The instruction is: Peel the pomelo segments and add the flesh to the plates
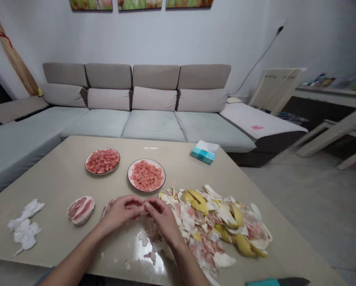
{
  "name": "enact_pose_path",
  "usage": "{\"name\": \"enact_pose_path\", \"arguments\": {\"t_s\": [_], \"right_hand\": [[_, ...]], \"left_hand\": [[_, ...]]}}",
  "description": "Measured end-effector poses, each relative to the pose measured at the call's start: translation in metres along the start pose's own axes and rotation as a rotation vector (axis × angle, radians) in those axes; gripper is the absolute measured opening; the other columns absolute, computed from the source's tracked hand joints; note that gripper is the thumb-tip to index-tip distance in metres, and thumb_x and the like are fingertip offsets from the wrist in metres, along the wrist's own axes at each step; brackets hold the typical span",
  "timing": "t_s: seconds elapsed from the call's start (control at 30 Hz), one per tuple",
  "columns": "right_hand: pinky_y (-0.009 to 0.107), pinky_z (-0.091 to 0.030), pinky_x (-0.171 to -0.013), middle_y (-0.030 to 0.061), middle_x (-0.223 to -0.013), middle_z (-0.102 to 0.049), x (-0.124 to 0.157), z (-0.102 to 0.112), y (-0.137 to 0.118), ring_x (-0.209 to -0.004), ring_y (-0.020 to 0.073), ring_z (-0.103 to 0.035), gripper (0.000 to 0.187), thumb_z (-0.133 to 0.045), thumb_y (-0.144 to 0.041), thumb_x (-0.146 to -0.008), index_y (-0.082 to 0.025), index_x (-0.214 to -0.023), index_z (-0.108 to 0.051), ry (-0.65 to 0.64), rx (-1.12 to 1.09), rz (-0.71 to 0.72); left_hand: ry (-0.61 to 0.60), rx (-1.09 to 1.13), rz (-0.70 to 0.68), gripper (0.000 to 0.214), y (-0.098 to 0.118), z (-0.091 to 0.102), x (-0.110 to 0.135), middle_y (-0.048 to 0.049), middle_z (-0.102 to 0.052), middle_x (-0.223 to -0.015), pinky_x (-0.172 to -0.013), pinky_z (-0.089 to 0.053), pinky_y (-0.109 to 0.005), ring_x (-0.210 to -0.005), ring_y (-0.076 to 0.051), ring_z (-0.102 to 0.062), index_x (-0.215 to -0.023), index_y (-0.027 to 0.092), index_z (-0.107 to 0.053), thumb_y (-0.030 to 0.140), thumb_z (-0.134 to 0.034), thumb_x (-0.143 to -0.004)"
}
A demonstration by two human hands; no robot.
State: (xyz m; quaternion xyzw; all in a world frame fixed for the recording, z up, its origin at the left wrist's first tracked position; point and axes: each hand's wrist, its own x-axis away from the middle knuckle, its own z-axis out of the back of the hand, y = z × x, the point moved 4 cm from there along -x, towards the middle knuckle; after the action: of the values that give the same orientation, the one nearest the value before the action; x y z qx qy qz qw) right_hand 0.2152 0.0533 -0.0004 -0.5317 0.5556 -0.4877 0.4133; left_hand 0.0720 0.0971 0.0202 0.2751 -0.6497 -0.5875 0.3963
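My left hand [121, 213] and my right hand [163, 219] meet over the table, thumbs and fingers pinched together on a small pink piece of pomelo, mostly hidden by the fingers. A pomelo chunk [107, 207] lies partly behind my left hand. Further left sits a larger peeled pomelo section [81, 210] with pink flesh and white pith. Beyond my hands, a dark-rimmed plate [130, 182] bears loose pink pomelo flesh [146, 174]. Membrane scraps [149, 256] lie beneath my hands. Beside my right hand spreads a heap of yellow pomelo peel [196, 202], pith and membrane.
Another plate [86, 166] of pomelo flesh stands at the back left. Crumpled tissues [26, 232] lie at the table's left, and a blue tissue pack [203, 155] at the back right. A teal-handled knife [264, 282] rests at the front right edge. A sofa [154, 123] stands behind.
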Motion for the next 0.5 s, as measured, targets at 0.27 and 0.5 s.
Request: {"name": "enact_pose_path", "arguments": {"t_s": [0.27,0.5], "right_hand": [[0.03,-0.05,-0.075,0.0052,-0.094,-0.071,0.005,-0.008,-0.001,-0.078,0.0177,-0.065,0.027,-0.073,-0.035,-0.076,-0.019,-0.097,-0.069,-0.082,0.049,0.014],[0.026,-0.05,-0.069,0.0047,-0.083,-0.071,0.012,-0.015,-0.01,-0.074,0.0172,-0.066,0.016,-0.072,-0.027,-0.076,-0.017,-0.088,-0.069,-0.094,0.115,0.043]], "left_hand": [[0.036,0.168,0.016,0.028,-0.013,0.007,0.009,-0.0054,-0.069,-0.083,-0.071,-0.047,-0.026,-0.075,-0.015,-0.063,-0.091,0.014,-0.066,0.032,-0.076,-0.072],[0.047,0.134,0.03,0.025,-0.007,0.011,0.014,-0.0033,-0.067,-0.075,-0.067,-0.046,-0.023,-0.069,-0.013,-0.061,-0.085,0.013,-0.067,0.032,-0.076,-0.071]]}}
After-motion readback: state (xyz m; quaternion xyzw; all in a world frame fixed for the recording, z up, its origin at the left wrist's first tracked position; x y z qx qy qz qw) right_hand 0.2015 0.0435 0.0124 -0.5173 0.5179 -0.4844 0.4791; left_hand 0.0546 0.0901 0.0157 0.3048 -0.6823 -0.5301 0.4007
